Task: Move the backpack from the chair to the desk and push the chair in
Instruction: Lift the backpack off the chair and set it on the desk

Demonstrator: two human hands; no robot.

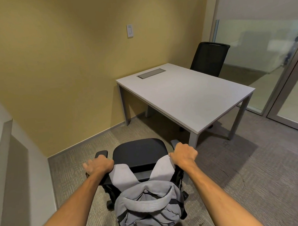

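Note:
A grey backpack (149,210) hangs behind the backrest of a black office chair (139,150), its two shoulder straps looped over the top of the backrest. My left hand (99,165) grips the top left corner of the backrest beside the left strap. My right hand (183,154) is closed over the top right corner, on the right strap. The chair stands on the carpet, apart from the white desk (184,92), which is ahead and to the right.
A second black chair (210,58) stands behind the desk's far side. A metal cable hatch (151,73) is set in the desk top. Yellow wall ahead, a grey partition (8,164) on the left, glass wall and door (288,79) on the right.

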